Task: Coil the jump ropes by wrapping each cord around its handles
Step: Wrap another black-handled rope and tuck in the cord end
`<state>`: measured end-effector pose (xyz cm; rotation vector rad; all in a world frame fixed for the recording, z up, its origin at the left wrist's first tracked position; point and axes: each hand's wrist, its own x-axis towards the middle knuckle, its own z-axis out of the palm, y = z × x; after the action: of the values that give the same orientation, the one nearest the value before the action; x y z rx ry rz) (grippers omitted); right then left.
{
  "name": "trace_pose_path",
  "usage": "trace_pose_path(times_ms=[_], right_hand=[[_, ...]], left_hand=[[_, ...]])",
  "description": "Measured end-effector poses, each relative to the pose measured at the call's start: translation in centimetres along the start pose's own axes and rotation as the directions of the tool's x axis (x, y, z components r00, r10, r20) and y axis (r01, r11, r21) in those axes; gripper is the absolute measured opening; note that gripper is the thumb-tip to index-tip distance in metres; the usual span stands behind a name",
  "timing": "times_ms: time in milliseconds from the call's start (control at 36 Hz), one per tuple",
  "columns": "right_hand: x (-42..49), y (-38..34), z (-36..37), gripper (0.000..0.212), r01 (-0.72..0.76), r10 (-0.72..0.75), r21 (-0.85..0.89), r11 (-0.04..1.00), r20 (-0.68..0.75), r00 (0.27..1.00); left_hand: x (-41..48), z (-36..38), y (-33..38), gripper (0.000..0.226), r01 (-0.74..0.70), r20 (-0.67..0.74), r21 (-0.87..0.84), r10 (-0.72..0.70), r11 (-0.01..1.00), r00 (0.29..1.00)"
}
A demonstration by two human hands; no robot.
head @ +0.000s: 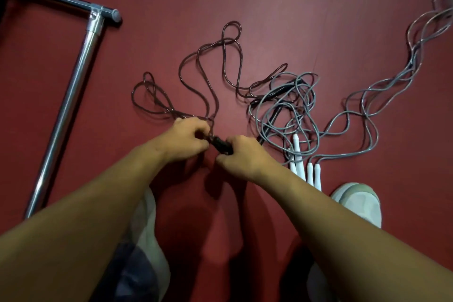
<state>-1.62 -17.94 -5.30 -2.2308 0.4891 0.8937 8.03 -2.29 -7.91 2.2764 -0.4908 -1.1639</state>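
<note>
a dark red floor [282,7] fills the view from above. low in the middle of it, held between the two hands, are the black handles [221,146] of one jump rope, lying together and tilted with their top end toward the upper left. the right hand [241,157] grips their lower end, fingers curled tight round them with the knuckles up. the left hand [188,138] is at the upper end, its fingers [199,127] bent in and pinching the dark cord [208,76] right where it leaves the handles. whether any turn is wound on the handles cannot be told, as the hands cover that part. from the pinch the dark cord runs away over the floor in loose loops: a narrow one out to the left, two tall ones in the middle, and a run that goes right into a tangle.

that tangle, just right of the right hand, is made of grey cords [310,105] piled in rings over another black handle [273,117] that lies slanting under them. four white handles [307,170] lie side by side at the tangle's near edge, partly hidden by the right forearm. more grey cord snakes off in wavy strands to the upper right corner.

a white shoe [356,203] stands just below the white handles, and a second shoe [149,216] shows beneath the left forearm. well to the left, a shiny metal tube frame [73,95] sits on the floor, with a corner joint near the top.
</note>
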Motion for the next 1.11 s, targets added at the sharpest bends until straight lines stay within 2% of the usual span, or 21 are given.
trace_pose_path(times_ms=[28, 83, 139, 194, 250, 278, 361, 389, 444, 528, 611, 667, 778, 861, 944, 972, 1028, 1111], right_hand=[[-0.2, -0.6, -0.5, 0.023, -0.053, 0.046, 0.104, 0.993, 0.067, 0.997], [-0.9, -1.7, -1.6, 0.011, -0.145, 0.073, 0.332, 0.932, 0.219, 0.973], [-2.0, -2.5, -2.6, 0.014, -0.200, 0.059, 0.458, 0.866, 0.303, 0.951], [-3.4, -3.5, -4.0, 0.013, -0.205, 0.074, 0.436, 0.876, 0.298, 0.952], [-4.3, -4.5, -5.4, 0.006, -0.174, 0.074, 0.395, 0.902, 0.256, 0.964], [-4.8, -5.0, -6.2, 0.004, -0.153, 0.053, 0.411, 0.899, 0.243, 0.968], [-8.3, -7.2, -9.8, 0.005, -0.068, -0.010, 0.435, 0.898, 0.176, 0.984], [-8.9, -7.4, -10.7, 0.003, -0.039, -0.032, 0.431, 0.902, 0.157, 0.987], [-11.1, -8.2, -13.6, 0.003, 0.006, -0.065, 0.427, 0.904, 0.123, 0.990], [-15.3, -9.7, -17.7, 0.010, 0.069, -0.124, 0.458, 0.886, 0.091, 0.988], [-19.0, -11.6, -20.4, 0.013, 0.130, -0.167, 0.507, 0.852, 0.026, 0.986], [-21.3, -13.0, -21.6, 0.012, 0.151, -0.161, 0.576, 0.803, -0.034, 0.986], [-26.2, -15.4, -23.0, 0.017, 0.190, -0.164, 0.720, 0.668, -0.106, 0.981], [-28.5, -16.1, -23.8, 0.018, 0.213, -0.116, 0.782, 0.586, -0.179, 0.977], [-30.5, -15.9, -25.5, 0.024, 0.257, -0.048, 0.887, 0.384, -0.259, 0.965], [-30.8, -15.7, -25.9, 0.024, 0.274, -0.052, 0.894, 0.355, -0.273, 0.960], [-31.7, -15.3, -26.3, 0.023, 0.304, -0.076, 0.887, 0.347, -0.296, 0.952], [-32.5, -15.0, -25.9, 0.021, 0.346, -0.105, 0.874, 0.342, -0.330, 0.938]], left_hand=[[-0.1, 0.0, 0.0, 0.022, 0.000, -0.034, -0.032, -0.001, 0.999, 0.999], [-0.4, -0.3, 0.2, 0.031, -0.017, -0.081, -0.070, 0.011, 0.997, 0.997], [-0.8, -1.2, 1.4, 0.041, -0.063, -0.123, -0.066, 0.054, 0.996, 0.991], [-2.0, -2.5, 3.5, 0.053, -0.105, -0.167, 0.004, 0.105, 0.994, 0.980], [-2.8, -4.2, 6.0, 0.071, -0.097, -0.125, 0.154, 0.116, 0.983, 0.985], [-3.4, -5.1, 7.4, 0.065, -0.073, -0.087, 0.234, 0.096, 0.970, 0.992], [-6.5, -8.1, 11.2, 0.002, -0.025, -0.087, 0.384, 0.063, 0.923, 0.994], [-7.1, -8.7, 11.6, 0.015, -0.042, -0.099, 0.378, 0.086, 0.925, 0.991], [-9.1, -10.8, 13.1, 0.032, -0.052, -0.149, 0.316, 0.103, 0.947, 0.983], [-13.1, -14.0, 16.1, 0.031, -0.096, -0.211, 0.169, 0.132, 0.981, 0.969], [-17.0, -16.2, 19.4, 0.032, -0.150, -0.248, -0.055, 0.132, 0.987, 0.960], [-19.6, -16.9, 21.1, 0.031, -0.200, -0.271, -0.242, 0.132, 0.949, 0.954], [-24.7, -16.9, 24.1, 0.032, -0.275, -0.290, -0.529, 0.134, 0.803, 0.948], [-27.5, -15.9, 25.3, 0.031, -0.262, -0.284, -0.613, 0.102, 0.746, 0.953], [-30.4, -14.5, 25.5, 0.036, -0.210, -0.244, -0.635, 0.065, 0.744, 0.968], [-31.0, -14.0, 25.4, 0.037, -0.182, -0.202, -0.662, 0.061, 0.727, 0.977], [-32.5, -13.1, 25.5, 0.038, -0.164, -0.158, -0.700, 0.073, 0.695, 0.985], [-34.2, -12.5, 25.9, 0.040, -0.222, -0.226, -0.656, 0.093, 0.722, 0.970]])
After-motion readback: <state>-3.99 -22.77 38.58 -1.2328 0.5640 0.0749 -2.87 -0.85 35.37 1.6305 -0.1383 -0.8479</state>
